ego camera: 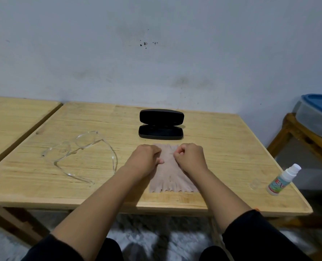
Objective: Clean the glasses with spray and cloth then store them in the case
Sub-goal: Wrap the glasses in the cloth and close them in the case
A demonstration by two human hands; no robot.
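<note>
A beige cleaning cloth (172,177) lies flat on the wooden table (222,147), near the front edge. My left hand (147,157) and my right hand (190,157) rest on its far half, fingers curled and pinching the fabric. Clear-framed glasses (81,146) lie to the left with their arms unfolded. A black glasses case (161,131) stands open just behind the cloth, and nothing shows inside it. A small white spray bottle (282,180) lies tilted near the table's right edge, with its clear cap (255,183) beside it.
A second wooden table (15,117) abuts on the left. To the right a wooden stand (303,132) carries a grey tub with a blue lid (318,113). A wall rises directly behind the table. My knees show below the front edge.
</note>
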